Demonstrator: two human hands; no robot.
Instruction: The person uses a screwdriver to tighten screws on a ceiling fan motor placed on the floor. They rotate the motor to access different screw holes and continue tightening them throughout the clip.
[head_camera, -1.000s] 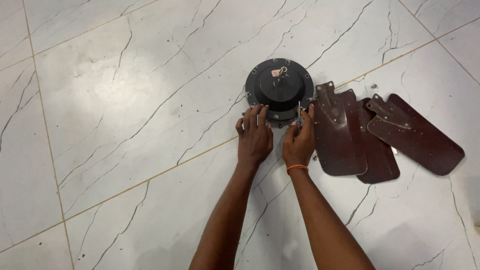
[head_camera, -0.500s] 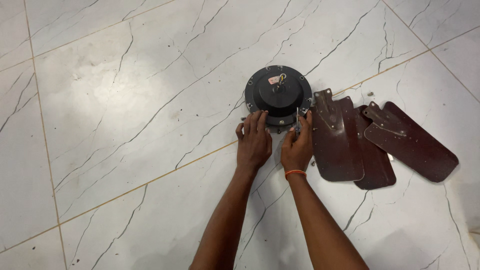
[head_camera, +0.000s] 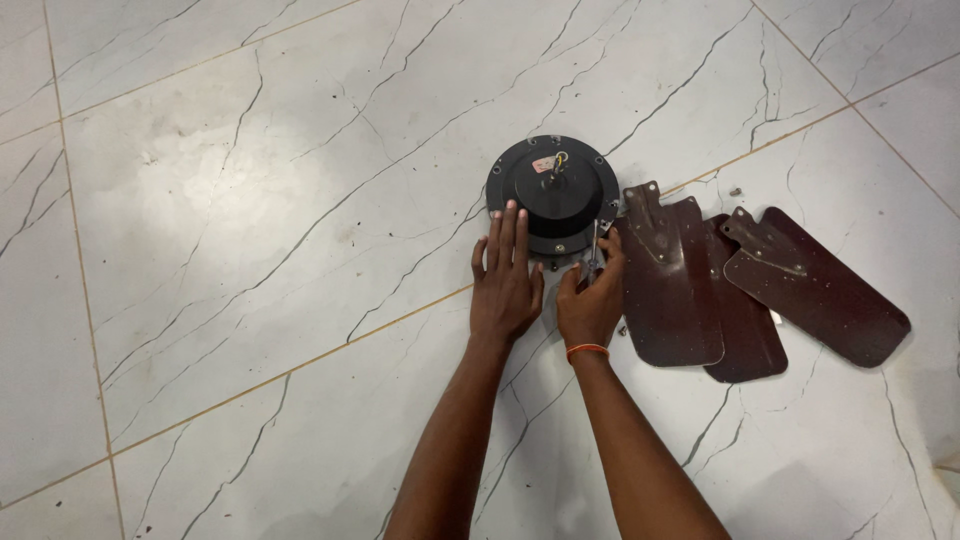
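Note:
A round black fan motor housing (head_camera: 555, 188) lies flat on the marble floor. My left hand (head_camera: 505, 280) rests flat with fingers spread, fingertips on the housing's near rim. My right hand (head_camera: 590, 300) is closed around a thin screwdriver (head_camera: 595, 248) whose tip meets the housing's right edge. An orange band circles my right wrist. Three dark brown fan blades (head_camera: 690, 290) lie overlapped on the floor just right of my right hand.
White marble floor tiles (head_camera: 250, 200) with grey veins and thin brown joints fill the view. A small screw (head_camera: 735, 191) lies on the floor beyond the blades. Another small screw (head_camera: 622, 328) sits by the nearest blade.
The view has shifted slightly. Both hands stay at the housing's near rim, with the right hand still on the screwdriver.

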